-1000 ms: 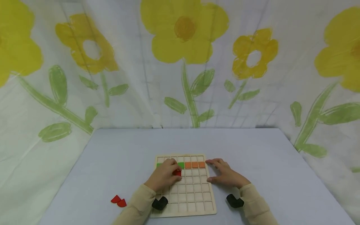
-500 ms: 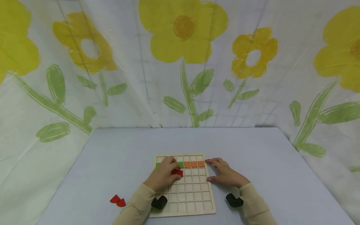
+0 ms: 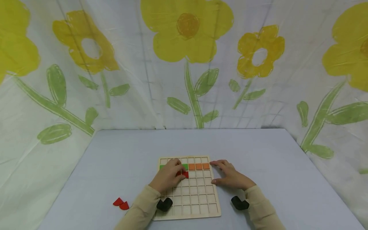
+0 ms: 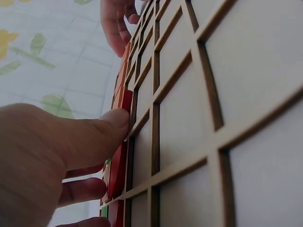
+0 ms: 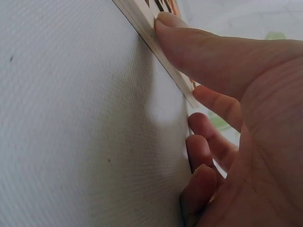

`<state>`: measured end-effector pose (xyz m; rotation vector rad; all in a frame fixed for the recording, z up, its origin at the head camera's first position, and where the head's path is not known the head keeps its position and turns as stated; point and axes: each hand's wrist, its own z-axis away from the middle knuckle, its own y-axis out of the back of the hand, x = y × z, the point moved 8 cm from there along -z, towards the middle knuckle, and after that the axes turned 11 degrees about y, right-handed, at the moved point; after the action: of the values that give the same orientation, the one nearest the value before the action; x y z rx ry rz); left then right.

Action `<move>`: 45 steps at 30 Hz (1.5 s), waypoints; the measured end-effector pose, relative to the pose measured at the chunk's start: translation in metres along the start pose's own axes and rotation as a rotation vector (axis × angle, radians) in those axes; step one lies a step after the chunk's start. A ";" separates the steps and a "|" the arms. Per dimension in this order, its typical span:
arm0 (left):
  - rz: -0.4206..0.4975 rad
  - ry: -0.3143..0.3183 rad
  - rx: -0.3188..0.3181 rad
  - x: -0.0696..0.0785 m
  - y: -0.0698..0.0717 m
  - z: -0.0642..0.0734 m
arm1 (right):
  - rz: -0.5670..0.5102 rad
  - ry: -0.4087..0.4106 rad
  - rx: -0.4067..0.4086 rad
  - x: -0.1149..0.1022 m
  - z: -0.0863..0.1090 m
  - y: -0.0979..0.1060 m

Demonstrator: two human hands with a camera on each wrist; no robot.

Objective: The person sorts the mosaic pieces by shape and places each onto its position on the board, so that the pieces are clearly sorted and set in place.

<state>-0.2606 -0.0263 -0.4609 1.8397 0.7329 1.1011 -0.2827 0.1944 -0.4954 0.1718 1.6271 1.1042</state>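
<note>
A wooden grid board (image 3: pixel 217 214) lies on the table. My left hand (image 3: pixel 168 176) reaches over it and pinches a red tile (image 4: pixel 126 99) with thumb and fingers, in the row just below the green and orange tiles. More red pieces (image 4: pixel 116 175) lie in that row beside it, partly hidden by the hand. Orange tiles (image 3: pixel 199 166) fill the right end of the row above, with a green tile (image 3: pixel 185 167) to their left. My right hand (image 3: pixel 231 176) rests at the board's right edge, thumb and fingertips touching it, fingers loosely spread.
Two red rounded wedge pieces (image 3: pixel 121 203) lie on the white table (image 3: pixel 92 179) left of the board. A black wrist device (image 3: pixel 164 204) sits under the left wrist, another black device (image 3: pixel 240 203) by the right. A flower-printed curtain (image 3: pixel 129 105) hangs behind the table.
The red tile under my left fingers has shifted to the right and now sits in line with its row. My right hand has stayed at the board's edge. The head view tilts slightly.
</note>
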 end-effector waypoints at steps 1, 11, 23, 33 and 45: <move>-0.002 -0.002 0.002 0.000 0.000 -0.001 | 0.000 0.000 -0.001 0.000 0.000 0.000; 0.010 -0.021 0.035 0.001 0.004 -0.001 | 0.008 -0.005 -0.003 0.001 0.000 0.000; -0.023 0.166 0.124 -0.043 0.047 0.043 | 0.008 0.022 -0.017 0.001 -0.003 -0.007; -0.076 0.424 -0.062 -0.103 0.096 0.118 | 0.040 0.011 -0.008 0.001 -0.002 0.001; -0.049 0.483 -0.123 -0.123 0.099 0.166 | 0.018 0.015 -0.017 0.003 -0.001 -0.001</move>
<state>-0.1608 -0.2326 -0.4647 1.4557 0.9538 1.5450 -0.2847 0.1950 -0.4983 0.1675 1.6320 1.1354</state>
